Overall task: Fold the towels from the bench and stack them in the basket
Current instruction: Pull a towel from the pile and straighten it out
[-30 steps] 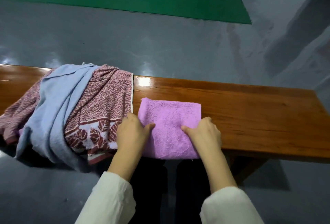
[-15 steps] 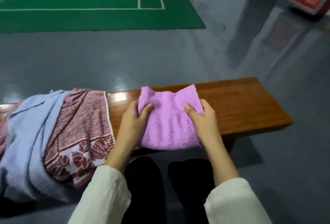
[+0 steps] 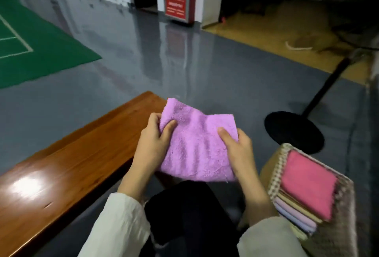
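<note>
Head camera looks down at two hands holding a folded purple towel (image 3: 196, 146) up in the air. It is just past the end of the bench (image 3: 61, 174) and above the person's lap, not touching the wood.

The left hand (image 3: 151, 146) grips the towel's left side, with the thumb on top and the other fingers curled round the edge. The right hand (image 3: 240, 154) grips the right side with its thumb on top. Its other fingers are hidden under the cloth. So the towel lies between the two hands, pinched at both sides, and it dips a little in the middle.

I think this towel is folded, and the step now is taking it to the basket (image 3: 276, 172). The basket stands low on the right, near the right arm. It has a pile of folded towels in it, with a pink towel (image 3: 307, 185) on top.

Next, the purple towel needs to go right and down, flat onto the pink one. It must stay neat so the fold does not fall open.
</note>
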A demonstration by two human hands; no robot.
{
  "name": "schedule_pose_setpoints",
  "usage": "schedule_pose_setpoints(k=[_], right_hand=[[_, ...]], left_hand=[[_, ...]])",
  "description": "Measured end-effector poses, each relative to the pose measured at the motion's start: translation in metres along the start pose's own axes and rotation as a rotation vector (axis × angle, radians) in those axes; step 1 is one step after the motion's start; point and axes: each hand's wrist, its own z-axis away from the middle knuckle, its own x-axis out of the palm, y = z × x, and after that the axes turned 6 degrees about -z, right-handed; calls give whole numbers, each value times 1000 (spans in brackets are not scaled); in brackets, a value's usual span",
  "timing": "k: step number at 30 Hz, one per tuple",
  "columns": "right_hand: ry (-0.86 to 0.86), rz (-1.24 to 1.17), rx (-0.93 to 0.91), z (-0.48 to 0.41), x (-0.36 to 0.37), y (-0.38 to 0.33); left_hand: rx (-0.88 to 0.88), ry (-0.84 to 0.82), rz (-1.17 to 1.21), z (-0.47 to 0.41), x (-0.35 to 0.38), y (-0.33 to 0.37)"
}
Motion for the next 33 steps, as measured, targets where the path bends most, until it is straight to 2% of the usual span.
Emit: schedule_pose_setpoints(k=[5, 10, 14, 16, 19, 23, 33], right_hand=[[140, 24, -120, 1, -108, 1], [306, 50, -75, 4, -207, 17], [481, 262, -100, 16, -271, 37], [521, 371, -26, 18, -297, 51], [593, 372, 93, 13, -327, 73], [622, 311, 152, -3, -350, 98], [616, 302, 307, -66, -382, 142]], left_hand=[[65, -115, 63, 16, 89, 64], [107, -267, 59, 37, 178, 107], [158, -397, -26, 54, 247, 124], [178, -458, -80, 64, 279, 130], [192, -540, -142, 73, 320, 136], [208, -619, -117, 73, 367, 132], [248, -680, -167, 48, 460, 107]])
